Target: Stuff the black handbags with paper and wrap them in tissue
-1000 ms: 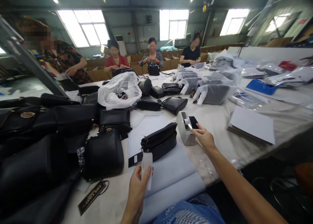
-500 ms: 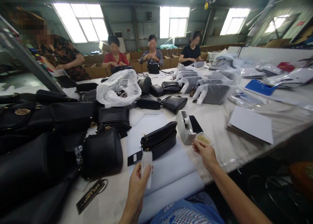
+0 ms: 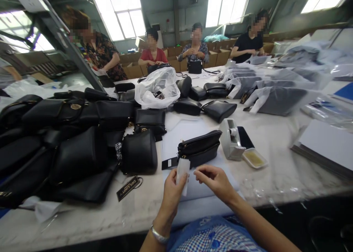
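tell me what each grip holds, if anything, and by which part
The left grip holds a narrow white paper-like strip by its middle. Whether the right grip pinches anything cannot be told.

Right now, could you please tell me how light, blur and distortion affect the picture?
Head view: the windows burn out to white and lean, apparently from wide-lens distortion; the sheet stack at the right edge looks soft; the black pouch shows a faint sheen, and it and the left hand look clearer.

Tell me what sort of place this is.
Probably a bag factory's packing area: black handbags crowd the long worktable, a tape dispenser stands on it, and cardboard boxes line up beyond.
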Demonstrator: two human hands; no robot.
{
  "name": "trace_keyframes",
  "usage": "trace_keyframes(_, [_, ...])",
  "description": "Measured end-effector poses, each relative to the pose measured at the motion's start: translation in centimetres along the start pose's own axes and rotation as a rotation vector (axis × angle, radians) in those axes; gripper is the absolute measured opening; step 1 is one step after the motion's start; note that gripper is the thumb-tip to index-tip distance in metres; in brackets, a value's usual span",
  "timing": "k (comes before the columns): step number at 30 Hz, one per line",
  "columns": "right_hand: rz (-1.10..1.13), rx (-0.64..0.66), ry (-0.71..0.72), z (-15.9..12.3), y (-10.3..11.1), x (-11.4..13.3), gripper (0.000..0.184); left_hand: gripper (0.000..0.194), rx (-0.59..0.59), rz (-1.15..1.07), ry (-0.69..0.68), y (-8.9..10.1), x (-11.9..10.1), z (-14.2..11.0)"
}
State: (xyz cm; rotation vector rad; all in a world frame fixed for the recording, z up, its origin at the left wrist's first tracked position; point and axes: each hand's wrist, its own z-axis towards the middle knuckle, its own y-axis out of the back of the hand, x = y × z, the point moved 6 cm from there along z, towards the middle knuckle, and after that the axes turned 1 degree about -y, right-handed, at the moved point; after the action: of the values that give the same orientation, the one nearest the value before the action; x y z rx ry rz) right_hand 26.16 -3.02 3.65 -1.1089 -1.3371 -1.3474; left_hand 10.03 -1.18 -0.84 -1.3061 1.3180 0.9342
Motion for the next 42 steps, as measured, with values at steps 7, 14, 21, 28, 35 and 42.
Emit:
trace_keyframes(7, [-0.213, -0.036, -0.041, 4.3, -1.3, -2.1, 0.033, 0.045, 0.014, -0.027, 0.021, 0.4, 0.4, -0.1])
trace_keyframes(14, [0.054, 0.204, -0.064, 4.1, -1.7, -3.6, 0.023, 0.041, 0.126, -0.175, 0.127, 0.3, 0.5, -0.2])
trace_keyframes(21, [0.184, 0.098, -0.078, 4.2, -3.4, -4.3, 0.024, 0.051, 0.142, -0.228, 0.162, -0.4, 0.7, -0.4])
trace_keyframes(28, [0.151, 0.099, -0.157, 4.3, -4.5, -5.9, 0.018, 0.082, 0.180, -0.238, 0.190, -0.7, 1.7, -0.2])
trace_keyframes(35, [0.366, 0.042, -0.235, 2.6, -3.5, -5.0, 0.046, 0.094, 0.107, -0.212, 0.161, -0.8, 0.6, -0.7])
trace_keyframes(42, [0.122, -0.063, -0.184, 3.7, -3.6, -3.4, 0.048, 0.093, 0.049, -0.159, 0.116, -0.9, 0.6, -0.7])
